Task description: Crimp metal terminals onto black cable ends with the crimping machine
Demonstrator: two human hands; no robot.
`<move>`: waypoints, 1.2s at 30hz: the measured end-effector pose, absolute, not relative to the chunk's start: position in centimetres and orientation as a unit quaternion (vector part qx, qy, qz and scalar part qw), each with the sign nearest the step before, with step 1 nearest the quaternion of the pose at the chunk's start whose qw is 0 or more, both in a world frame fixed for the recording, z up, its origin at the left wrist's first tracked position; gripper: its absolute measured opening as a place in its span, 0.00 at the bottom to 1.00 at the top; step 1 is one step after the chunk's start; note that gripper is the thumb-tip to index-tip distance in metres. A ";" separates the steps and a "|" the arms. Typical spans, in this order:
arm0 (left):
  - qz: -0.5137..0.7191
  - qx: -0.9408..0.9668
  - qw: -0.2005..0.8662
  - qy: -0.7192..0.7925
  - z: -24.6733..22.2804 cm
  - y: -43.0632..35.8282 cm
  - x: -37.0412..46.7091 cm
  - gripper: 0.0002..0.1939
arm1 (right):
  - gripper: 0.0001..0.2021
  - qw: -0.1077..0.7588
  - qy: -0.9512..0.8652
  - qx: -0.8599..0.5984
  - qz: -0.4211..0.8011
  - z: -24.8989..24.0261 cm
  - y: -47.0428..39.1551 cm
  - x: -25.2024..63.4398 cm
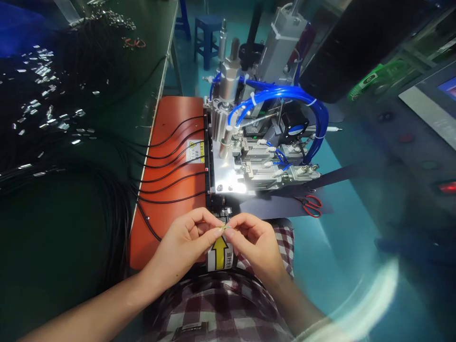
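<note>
My left hand [192, 232] is closed in a pinch, thumb against forefinger, at the front edge of the machine. My right hand [256, 240] pinches in the same way, its fingertips almost meeting the left ones. Between them show fine wires [224, 227], greenish and whitish, held by both hands. A black cable [149, 223] runs across the orange board and passes out of sight behind my left hand. Just below the fingertips is a label with a yellow arrow [220, 254], partly covered by my hands.
Several black cables [171, 157] cross the orange board [181, 107] into the machine [228, 166], which carries blue air hoses [285, 92]. Red-handled scissors [311, 206] lie right of my hands. Cable bundles [110, 199] cover the left table. A blue stool [207, 40] stands behind.
</note>
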State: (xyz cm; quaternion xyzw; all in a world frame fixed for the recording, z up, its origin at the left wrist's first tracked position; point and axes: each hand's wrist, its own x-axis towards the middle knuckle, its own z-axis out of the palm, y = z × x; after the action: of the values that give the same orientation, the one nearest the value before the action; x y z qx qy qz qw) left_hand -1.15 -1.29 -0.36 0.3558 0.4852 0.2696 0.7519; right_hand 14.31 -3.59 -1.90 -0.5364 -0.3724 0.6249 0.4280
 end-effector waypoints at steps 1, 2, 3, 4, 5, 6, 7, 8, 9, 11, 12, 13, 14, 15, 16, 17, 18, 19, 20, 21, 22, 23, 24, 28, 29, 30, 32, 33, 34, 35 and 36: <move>0.268 0.360 0.749 0.488 -0.4 -1.3 -1.2 0.11 | 0.08 0.430 -0.374 -0.537 0.622 -1.9 -3.6 14.3; 0.266 0.366 0.745 0.490 -0.5 -1.4 -1.2 0.11 | 0.08 0.431 -0.376 -0.537 0.620 -1.8 -3.6 14.2; 0.267 0.373 0.740 0.492 -0.5 -1.4 -1.2 0.11 | 0.08 0.431 -0.378 -0.537 0.619 -1.8 -3.6 14.1; 0.270 0.379 0.735 0.492 -0.5 -1.5 -1.3 0.11 | 0.08 0.432 -0.379 -0.537 0.618 -1.7 -3.6 14.1; 0.274 0.386 0.732 0.491 -0.5 -1.5 -1.3 0.11 | 0.08 0.432 -0.380 -0.537 0.617 -1.7 -3.6 14.0; 0.280 0.391 0.728 0.490 -0.5 -1.5 -1.2 0.11 | 0.08 0.432 -0.379 -0.539 0.616 -1.6 -3.6 14.0; 0.284 0.394 0.724 0.489 -0.5 -1.5 -1.2 0.10 | 0.09 0.432 -0.377 -0.541 0.615 -1.6 -3.6 13.9; 0.284 0.394 0.723 0.490 -0.4 -1.5 -1.2 0.10 | 0.09 0.432 -0.374 -0.543 0.615 -1.6 -3.7 13.9; 0.284 0.392 0.724 0.491 -0.4 -1.5 -1.1 0.10 | 0.09 0.433 -0.369 -0.544 0.616 -1.7 -3.7 13.9; 0.278 0.387 0.728 0.493 -0.4 -1.4 -1.1 0.11 | 0.09 0.434 -0.354 -0.542 0.626 -1.8 -3.7 13.9; 0.276 0.384 0.730 0.493 -0.4 -1.4 -1.1 0.11 | 0.09 0.435 -0.346 -0.538 0.634 -1.9 -3.6 14.0; 0.275 0.383 0.733 0.491 -0.5 -1.4 -1.1 0.11 | 0.09 0.434 -0.339 -0.533 0.643 -1.9 -3.6 14.0; 0.274 0.381 0.736 0.489 -0.5 -1.4 -1.1 0.11 | 0.09 0.432 -0.332 -0.527 0.652 -2.0 -3.5 14.1; 0.272 0.378 0.739 0.487 -0.5 -1.3 -1.2 0.11 | 0.09 0.431 -0.326 -0.521 0.660 -2.0 -3.4 14.2; 0.269 0.373 0.743 0.487 -0.5 -1.3 -1.2 0.11 | 0.09 0.429 -0.320 -0.516 0.669 -2.0 -3.3 14.3; 0.266 0.368 0.746 0.487 -0.5 -1.2 -1.2 0.12 | 0.09 0.427 -0.314 -0.509 0.678 -1.9 -3.2 14.4; 0.263 0.363 0.749 0.487 -0.5 -1.2 -1.3 0.12 | 0.09 0.424 -0.309 -0.500 0.689 -1.9 -3.1 14.5; 0.260 0.361 0.752 0.487 -0.5 -1.2 -1.3 0.13 | 0.09 0.419 -0.306 -0.491 0.700 -1.8 -3.0 14.7; 0.255 0.361 0.753 0.487 -0.4 -1.1 -1.4 0.13 | 0.09 0.413 -0.306 -0.481 0.710 -1.8 -2.8 14.8; 0.250 0.364 0.754 0.487 -0.4 -1.1 -1.5 0.13 | 0.09 0.406 -0.308 -0.472 0.719 -1.8 -2.7 15.0; 0.243 0.368 0.754 0.486 -0.3 -1.1 -1.5 0.13 | 0.08 0.399 -0.311 -0.462 0.728 -1.8 -2.6 15.2; 0.235 0.371 0.756 0.486 -0.3 -1.0 -1.6 0.13 | 0.08 0.392 -0.315 -0.454 0.736 -1.9 -2.5 15.3; 0.228 0.370 0.759 0.485 -0.2 -1.0 -1.7 0.13 | 0.08 0.383 -0.319 -0.447 0.743 -2.0 -2.3 15.5; 0.211 0.347 0.782 0.472 0.0 -0.7 -1.7 0.13 | 0.09 0.350 -0.364 -0.425 0.752 -2.3 -1.7 16.3; 0.210 0.342 0.791 0.463 0.1 -0.6 -1.7 0.13 | 0.09 0.345 -0.384 -0.420 0.746 -2.3 -1.6 16.6; 0.210 0.338 0.798 0.452 0.1 -0.5 -1.7 0.14 | 0.08 0.340 -0.409 -0.416 0.738 -2.2 -1.4 16.8; 0.209 0.332 0.810 0.436 0.1 -0.4 -1.6 0.14 | 0.06 0.335 -0.485 -0.410 0.696 -1.9 -1.0 17.2; 0.206 0.330 0.812 0.434 0.1 -0.3 -1.6 0.14 | 0.06 0.333 -0.539 -0.408 0.657 -1.7 -0.8 17.4; 0.200 0.329 0.813 0.437 0.1 -0.3 -1.6 0.14 | 0.05 0.331 -0.600 -0.403 0.607 -1.5 -0.5 17.6; 0.192 0.328 0.812 0.444 0.1 -0.2 -1.6 0.14 | 0.05 0.327 -0.661 -0.393 0.549 -1.3 -0.3 17.8; 0.183 0.327 0.809 0.453 0.1 -0.1 -1.5 0.14 | 0.06 0.322 -0.713 -0.381 0.493 -1.1 -0.1 18.0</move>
State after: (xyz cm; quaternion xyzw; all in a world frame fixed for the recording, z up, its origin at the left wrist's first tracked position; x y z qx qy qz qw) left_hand -1.55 -0.14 0.08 0.3272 0.4534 0.1825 0.8088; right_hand 18.00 -0.06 -1.12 -0.3809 -0.7133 0.4927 0.3216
